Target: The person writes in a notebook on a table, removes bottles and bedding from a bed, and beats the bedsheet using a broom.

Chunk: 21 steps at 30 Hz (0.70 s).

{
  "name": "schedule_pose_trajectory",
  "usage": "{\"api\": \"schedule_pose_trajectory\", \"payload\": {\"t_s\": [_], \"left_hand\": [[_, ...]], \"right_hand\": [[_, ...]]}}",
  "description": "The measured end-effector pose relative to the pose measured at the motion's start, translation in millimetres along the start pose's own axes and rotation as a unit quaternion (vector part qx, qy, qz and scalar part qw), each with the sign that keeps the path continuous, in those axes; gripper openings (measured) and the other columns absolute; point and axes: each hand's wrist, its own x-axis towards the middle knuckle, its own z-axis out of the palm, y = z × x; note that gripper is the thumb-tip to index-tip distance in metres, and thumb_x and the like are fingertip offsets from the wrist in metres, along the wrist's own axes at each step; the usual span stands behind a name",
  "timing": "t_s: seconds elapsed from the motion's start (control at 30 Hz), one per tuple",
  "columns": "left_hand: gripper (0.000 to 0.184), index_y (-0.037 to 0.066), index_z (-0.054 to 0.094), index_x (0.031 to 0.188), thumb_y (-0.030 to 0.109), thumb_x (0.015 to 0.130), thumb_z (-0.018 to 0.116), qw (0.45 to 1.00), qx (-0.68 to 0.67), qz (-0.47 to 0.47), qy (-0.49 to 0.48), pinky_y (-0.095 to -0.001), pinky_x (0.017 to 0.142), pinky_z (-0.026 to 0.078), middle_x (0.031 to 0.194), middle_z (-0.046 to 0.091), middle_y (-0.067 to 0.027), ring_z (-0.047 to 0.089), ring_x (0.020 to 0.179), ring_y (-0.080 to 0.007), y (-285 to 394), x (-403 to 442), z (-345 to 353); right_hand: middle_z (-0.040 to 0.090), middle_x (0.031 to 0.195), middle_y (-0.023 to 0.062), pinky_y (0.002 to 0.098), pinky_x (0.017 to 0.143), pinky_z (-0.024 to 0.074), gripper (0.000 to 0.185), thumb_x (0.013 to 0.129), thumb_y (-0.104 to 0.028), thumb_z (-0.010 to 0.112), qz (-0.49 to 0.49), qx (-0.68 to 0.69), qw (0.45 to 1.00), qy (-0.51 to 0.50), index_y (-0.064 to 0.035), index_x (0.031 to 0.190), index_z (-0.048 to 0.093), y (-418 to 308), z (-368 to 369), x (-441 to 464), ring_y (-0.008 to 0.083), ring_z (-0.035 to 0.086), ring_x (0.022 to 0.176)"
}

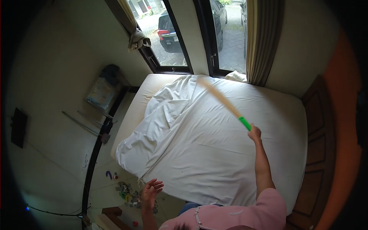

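Observation:
My right hand (254, 133) is wrapped round the green handle of a stick broom (226, 102), with the arm stretched out over the bed. The broom's tan bristles point toward the windows, and their far end is blurred. Beneath it lies a white sheet (214, 153), fairly smooth on the right and bunched in folds on the left. At the left, part of the pale mattress (132, 100) is uncovered. My left hand (151, 191) hovers by the bed's near left edge, fingers loosely apart and holding nothing.
Small scattered items (130, 194) lie on the floor at the near left. Windows with a tied curtain (138, 40) stand behind the bed. A wooden door (316, 153) is close on the right. Clothing (101, 92) and a metal rod (81, 122) are along the left wall.

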Motion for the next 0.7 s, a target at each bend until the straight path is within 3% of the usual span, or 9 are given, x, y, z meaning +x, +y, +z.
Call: {"api": "schedule_pose_trajectory", "payload": {"t_s": [0.17,0.2,0.27,0.3,0.33,0.37,0.5,0.6,0.7], "left_hand": [[0.044,0.002,0.042,0.120,0.027,0.086,0.052,0.998,-0.041,-0.014,0.034,-0.0361,0.087,0.041,0.111,0.054,-0.0150,0.054,0.103,-0.0260,-6,-10,-12],[0.044,0.002,0.042,0.120,0.027,0.086,0.052,0.998,-0.044,-0.014,0.034,-0.0361,0.087,0.041,0.111,0.054,-0.0150,0.054,0.103,-0.0260,-7,-9,-14],[0.047,0.004,0.040,0.123,0.032,0.086,0.050,0.999,-0.026,-0.011,0.042,-0.0386,0.087,0.042,0.113,0.053,-0.0145,0.053,0.104,-0.0259,-11,-8,-18],[0.047,0.004,0.040,0.123,0.032,0.086,0.050,0.999,-0.028,-0.013,0.041,-0.0386,0.087,0.042,0.113,0.053,-0.0145,0.053,0.104,-0.0259,-12,-5,-15],[0.045,0.004,0.041,0.122,0.029,0.087,0.050,0.998,-0.045,-0.010,0.035,-0.0374,0.087,0.042,0.112,0.053,-0.0146,0.053,0.104,-0.0257,-11,2,-10],[0.043,0.003,0.042,0.121,0.027,0.087,0.050,0.998,-0.062,-0.007,0.030,-0.0361,0.088,0.041,0.112,0.054,-0.0147,0.053,0.104,-0.0255,-11,10,-3],[0.042,0.003,0.042,0.122,0.026,0.087,0.049,0.997,-0.035,0.002,-0.076,-0.0351,0.089,0.041,0.112,0.054,-0.0146,0.053,0.104,-0.0248,-4,44,25],[0.042,0.002,0.042,0.121,0.026,0.087,0.049,0.994,-0.023,0.005,-0.109,-0.0343,0.089,0.041,0.112,0.054,-0.0140,0.054,0.103,-0.0237,-2,57,35],[0.044,0.004,0.041,0.122,0.028,0.086,0.050,0.994,-0.013,-0.002,-0.108,-0.0372,0.089,0.041,0.112,0.054,-0.0149,0.054,0.103,-0.0257,-6,59,39]], "right_hand": [[0.062,0.082,0.0195,0.0463,0.066,0.0489,0.026,0.076,-0.011,0.052,0.230,0.085,0.952,0.181,-0.0033,0.100,0.043,19,-20,16,0.0361,0.061,0.074],[0.062,0.082,0.0195,0.0463,0.066,0.0489,0.026,0.076,-0.011,0.052,0.229,0.083,0.953,0.183,-0.0033,0.100,0.043,18,-17,17,0.0361,0.061,0.074],[0.061,0.086,0.0188,0.0451,0.067,0.0498,0.030,0.078,-0.012,0.051,0.399,0.289,0.867,0.081,-0.0021,0.104,0.041,19,8,5,0.0329,0.062,0.078],[0.061,0.088,0.0181,0.0439,0.068,0.0502,0.034,0.077,-0.013,0.050,0.401,0.232,0.882,0.088,-0.0023,0.108,0.041,35,69,4,0.0323,0.061,0.082],[0.061,0.090,0.0182,0.0411,0.068,0.0508,0.032,0.076,-0.011,0.050,0.357,0.182,0.916,-0.031,-0.0016,0.106,0.045,78,172,6,0.0317,0.061,0.083],[0.061,0.093,0.0176,0.0402,0.070,0.0501,0.028,0.073,-0.010,0.050,0.281,0.142,0.894,-0.319,-0.0021,0.100,0.051,33,110,-39,0.0286,0.061,0.085],[0.062,0.083,0.0176,0.0436,0.069,0.0489,0.026,0.067,-0.011,0.056,-0.074,-0.037,0.954,-0.288,-0.0068,0.093,0.053,-28,116,-146,0.0329,0.062,0.077],[0.060,0.072,0.0177,0.0471,0.064,0.0467,0.025,0.065,-0.011,0.055,-0.103,-0.013,0.976,-0.193,-0.0081,0.090,0.051,-32,84,-166,0.0380,0.059,0.071],[0.060,0.071,0.0179,0.0488,0.060,0.0445,0.021,0.069,-0.010,0.054,0.062,0.030,0.996,-0.049,-0.0085,0.090,0.050,4,49,-160,0.0385,0.058,0.068]]}}
